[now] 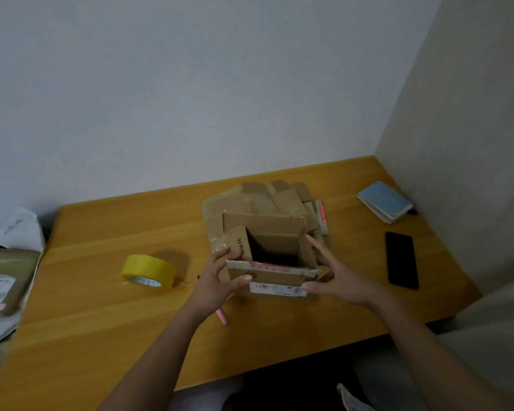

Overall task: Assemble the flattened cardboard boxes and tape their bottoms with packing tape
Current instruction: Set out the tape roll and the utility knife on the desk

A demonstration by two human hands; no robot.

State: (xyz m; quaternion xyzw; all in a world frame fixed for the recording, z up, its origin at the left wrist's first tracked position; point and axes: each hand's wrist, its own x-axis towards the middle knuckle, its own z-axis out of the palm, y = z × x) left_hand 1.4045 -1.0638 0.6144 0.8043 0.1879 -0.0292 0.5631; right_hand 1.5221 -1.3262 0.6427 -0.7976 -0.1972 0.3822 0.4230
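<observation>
A small cardboard box [275, 275] stands opened up on the wooden table [101, 307], its flaps up and its inside dark. My left hand [217, 277] grips the box's near left corner, thumb on the front flap. My right hand [336, 274] holds the right side, thumb on the front flap and fingers spread along the right flap. Behind the box lies a pile of flattened cardboard boxes [267, 203]. A yellow roll of packing tape [149, 271] lies on the table to the left, apart from both hands.
A pink pen [222, 317] lies under my left wrist. A black phone [401, 260] and a blue notebook [385, 201] sit at the right. Parcels and bags [6, 277] crowd the table's left edge. Walls close in behind and on the right.
</observation>
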